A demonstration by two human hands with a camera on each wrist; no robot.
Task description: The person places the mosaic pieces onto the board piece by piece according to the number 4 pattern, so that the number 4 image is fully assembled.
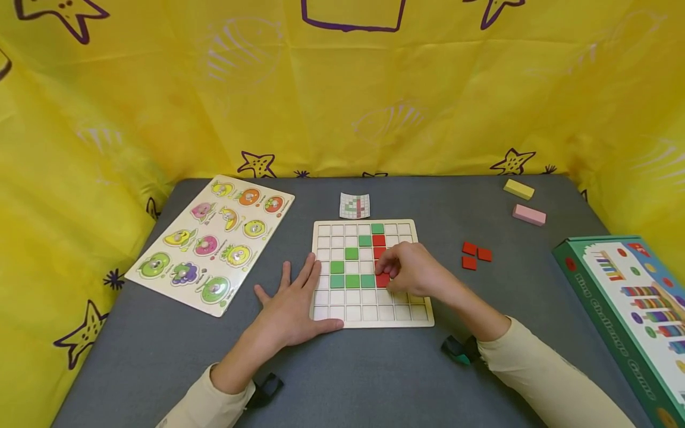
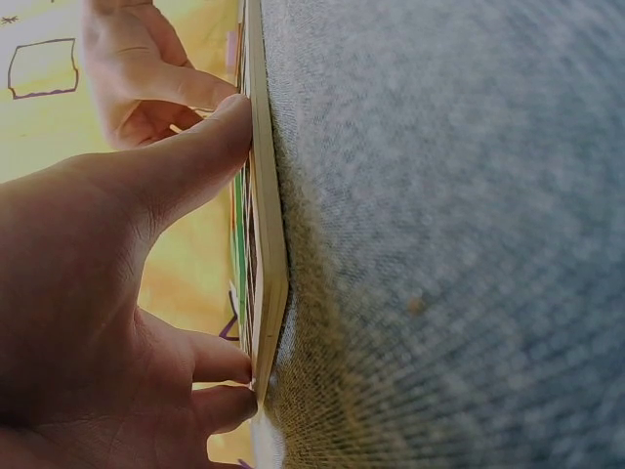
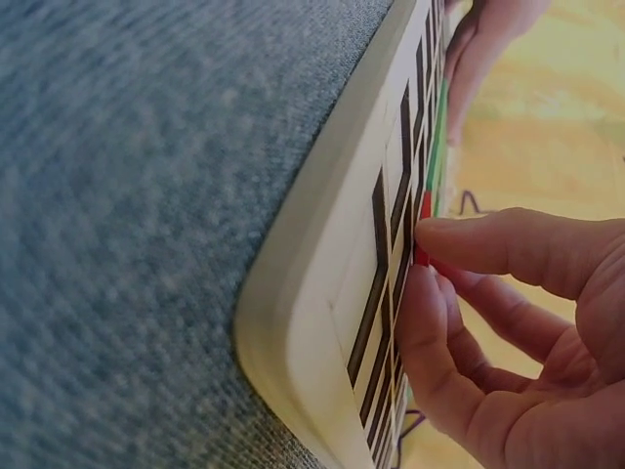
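Observation:
A wooden grid board (image 1: 353,314) lies flat, with green tiles (image 1: 351,254) stepping diagonally and along one row, and red tiles (image 1: 379,240) in a column. My right hand (image 1: 414,270) is over that column, its thumb and forefinger pinching a red tile (image 3: 425,220) at the bottom of it. Part of the column is hidden behind the fingers. My left hand (image 1: 289,309) rests at the board's left front corner, fingers spread straight along the left edge and thumb on the front edge. Behind the board lies a small pattern card (image 1: 354,205) with a printed grid.
Three loose red tiles (image 1: 469,263) lie right of the board. A fruit puzzle board (image 1: 211,249) is at the left. Toward the back right are a yellow block (image 1: 518,189) and a pink block (image 1: 529,214). A green game box (image 1: 605,321) stands at the right edge.

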